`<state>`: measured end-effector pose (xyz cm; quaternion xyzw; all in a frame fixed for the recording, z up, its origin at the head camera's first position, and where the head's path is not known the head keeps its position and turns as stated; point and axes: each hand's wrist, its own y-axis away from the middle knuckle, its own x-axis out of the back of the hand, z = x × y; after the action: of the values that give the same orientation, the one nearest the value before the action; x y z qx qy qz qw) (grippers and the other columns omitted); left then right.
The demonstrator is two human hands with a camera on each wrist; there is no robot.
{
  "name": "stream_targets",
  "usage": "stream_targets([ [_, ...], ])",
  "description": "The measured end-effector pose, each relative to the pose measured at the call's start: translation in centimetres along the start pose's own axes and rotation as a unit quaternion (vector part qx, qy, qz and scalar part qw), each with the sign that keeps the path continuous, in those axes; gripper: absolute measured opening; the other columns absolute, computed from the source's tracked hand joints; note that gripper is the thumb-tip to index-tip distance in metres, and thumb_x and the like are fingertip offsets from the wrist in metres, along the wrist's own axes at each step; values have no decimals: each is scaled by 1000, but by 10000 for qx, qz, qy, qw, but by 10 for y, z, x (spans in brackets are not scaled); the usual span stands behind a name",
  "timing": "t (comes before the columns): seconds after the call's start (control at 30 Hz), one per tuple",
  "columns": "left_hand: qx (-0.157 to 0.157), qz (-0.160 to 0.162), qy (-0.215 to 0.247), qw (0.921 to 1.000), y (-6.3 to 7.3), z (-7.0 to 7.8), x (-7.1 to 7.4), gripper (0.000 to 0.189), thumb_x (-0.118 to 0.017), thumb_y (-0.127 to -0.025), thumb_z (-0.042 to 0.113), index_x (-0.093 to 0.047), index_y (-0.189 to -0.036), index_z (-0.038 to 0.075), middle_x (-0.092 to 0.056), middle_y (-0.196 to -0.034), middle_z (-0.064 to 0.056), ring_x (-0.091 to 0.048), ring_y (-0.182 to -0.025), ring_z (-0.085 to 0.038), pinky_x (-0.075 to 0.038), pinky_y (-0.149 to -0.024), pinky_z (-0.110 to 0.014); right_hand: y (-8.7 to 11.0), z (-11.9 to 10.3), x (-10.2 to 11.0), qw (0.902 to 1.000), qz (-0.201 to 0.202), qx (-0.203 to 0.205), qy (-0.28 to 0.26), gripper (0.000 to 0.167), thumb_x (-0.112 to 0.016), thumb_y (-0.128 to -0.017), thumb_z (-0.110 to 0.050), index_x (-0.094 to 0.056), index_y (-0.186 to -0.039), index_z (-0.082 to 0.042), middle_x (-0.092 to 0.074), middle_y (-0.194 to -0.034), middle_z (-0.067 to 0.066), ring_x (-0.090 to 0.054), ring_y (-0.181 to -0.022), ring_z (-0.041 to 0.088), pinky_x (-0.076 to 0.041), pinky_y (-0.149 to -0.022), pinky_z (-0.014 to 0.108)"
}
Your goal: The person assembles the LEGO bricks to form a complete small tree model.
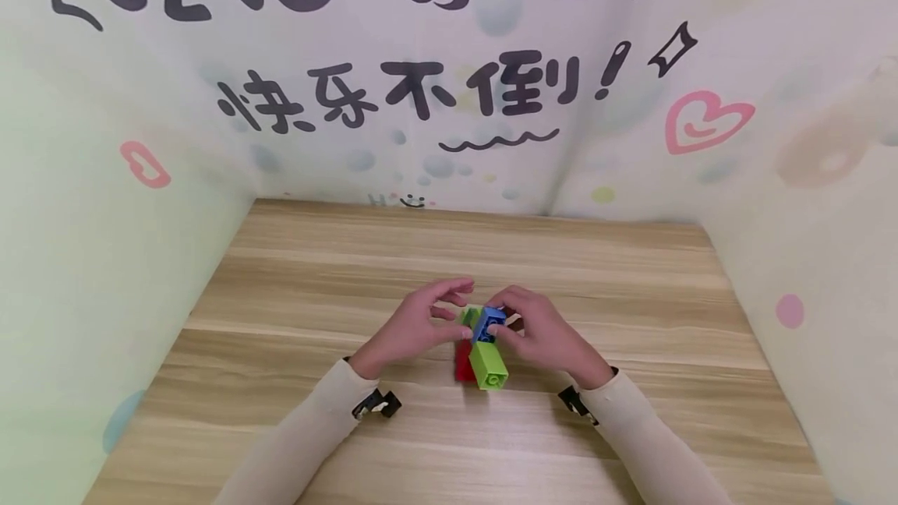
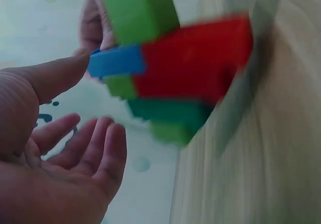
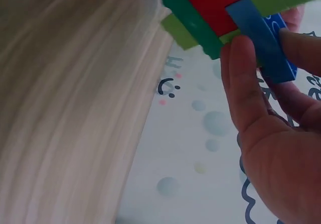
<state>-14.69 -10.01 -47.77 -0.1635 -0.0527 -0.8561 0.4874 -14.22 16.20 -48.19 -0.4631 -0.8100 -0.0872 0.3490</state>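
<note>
A joined cluster of toy building bricks is between the two hands in the head view. It has a blue brick (image 1: 491,323), a light green brick (image 1: 489,371) and a red brick (image 1: 464,362); a dark green brick (image 2: 173,113) shows in the left wrist view. My right hand (image 1: 539,327) pinches the blue brick between thumb and fingers. On the other side, my left hand (image 1: 426,321) has its fingers spread. Its thumb tip is close to the blue brick's end; whether it touches I cannot tell.
A wood-grain table (image 1: 337,256) lies under the hands. Pale printed walls (image 1: 393,170) stand behind it and at both sides. Each wrist carries a small black camera mount, such as the left mount (image 1: 376,404).
</note>
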Motion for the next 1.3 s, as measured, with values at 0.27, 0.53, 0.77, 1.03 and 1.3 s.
stream_targets([
  [0.27, 561, 788, -354, 9947, 4, -6, -3, 64, -84, -93, 30, -55, -150, 23, -53, -148, 1, -52, -139, -35, -49, -113, -57, 5, -1, 2, 9973, 362, -276, -581, 23, -78, -94, -3, -64, -109, -13, -67, -124, 7, -74, -101, 21, -64, -83, 28],
  [0.53, 966, 312, 271, 9945, 5, -14, 2, 64, -79, -97, 24, -50, -153, 22, -53, -151, -5, -60, -134, -30, -59, -104, -44, 7, 0, 8, 9938, 803, -221, -737, 29, -78, -91, 3, -57, -107, -9, -66, -135, 17, -77, -98, 26, -65, -81, 34],
  [0.77, 907, 281, 152, 9954, 2, -12, 7, 66, -82, -94, 20, -52, -153, 26, -57, -147, -1, -62, -130, -26, -60, -102, -38, 6, 3, 12, 9959, 617, -372, -549, 55, -74, -92, 4, -56, -143, -8, -65, -137, 14, -73, -113, 29, -64, -89, 39],
  [1.03, 856, 375, -386, 9949, -15, -6, 15, 63, -82, -94, 23, -57, -152, 26, -61, -142, -2, -59, -126, -25, -61, -99, -38, -4, 9, 20, 9969, 672, -331, 241, 58, -75, -92, 3, -60, -147, -7, -68, -135, 14, -69, -114, 29, -63, -93, 46],
  [1.3, 1152, 220, -447, 9921, -40, -20, 19, 66, -84, -93, 26, -57, -153, 27, -62, -143, -5, -61, -126, -31, -60, -98, -40, -19, 24, 20, 9939, 571, -888, 305, 56, -75, -92, 2, -59, -146, -3, -67, -137, 17, -68, -113, 32, -61, -96, 50],
])
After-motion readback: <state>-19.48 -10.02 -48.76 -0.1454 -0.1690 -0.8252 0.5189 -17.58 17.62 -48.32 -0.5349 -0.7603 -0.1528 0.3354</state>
